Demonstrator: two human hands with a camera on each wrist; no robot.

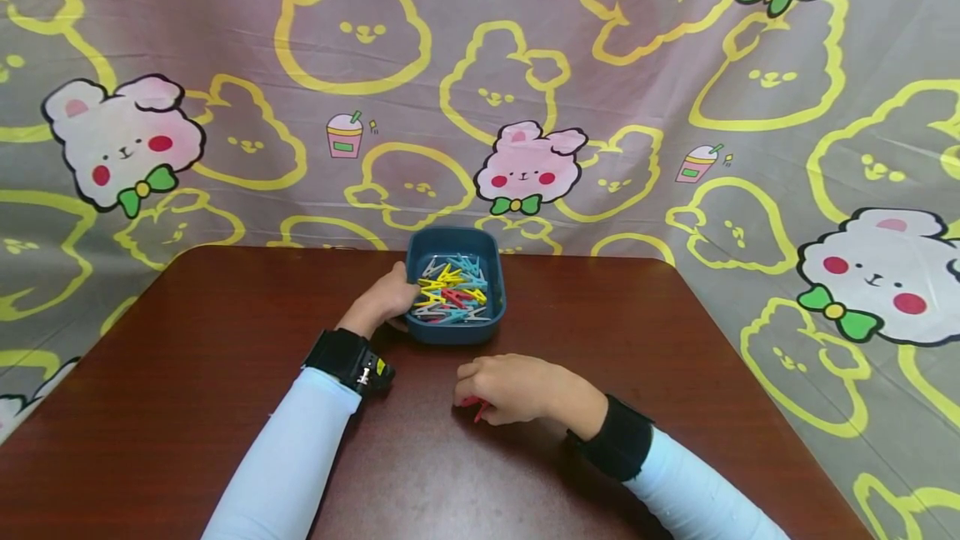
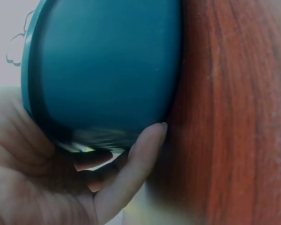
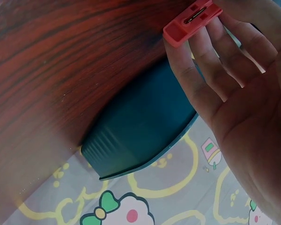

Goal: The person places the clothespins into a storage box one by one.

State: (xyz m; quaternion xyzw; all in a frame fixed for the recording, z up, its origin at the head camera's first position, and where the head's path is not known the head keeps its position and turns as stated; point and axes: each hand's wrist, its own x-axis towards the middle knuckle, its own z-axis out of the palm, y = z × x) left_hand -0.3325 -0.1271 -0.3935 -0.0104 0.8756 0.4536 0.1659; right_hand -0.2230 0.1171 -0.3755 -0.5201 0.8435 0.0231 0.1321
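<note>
A dark teal plastic box [image 1: 492, 327] stands on the table, holding several small clothespins [image 1: 450, 277] in yellow, red, grey and light blue. My left hand [image 1: 393, 294] grips the box at its left side. From the left wrist, the thumb [image 2: 147, 145] presses low on the box wall [image 2: 112, 56] and the other fingers lie partly hidden round its end. My right hand [image 1: 513, 390], in front of the box near the tabletop, pinches a red clothespin [image 3: 189, 22] between thumb and fingertips. In the head view only part of that red clothespin [image 1: 480, 408] shows under the hand.
The brown wooden table [image 1: 225, 340] spreads out on both sides of the box. Right behind its far edge hangs a grey curtain [image 1: 420, 107] with yellow outlines and cartoon rabbits. Black bands [image 1: 618, 440] with cameras sit on both wrists.
</note>
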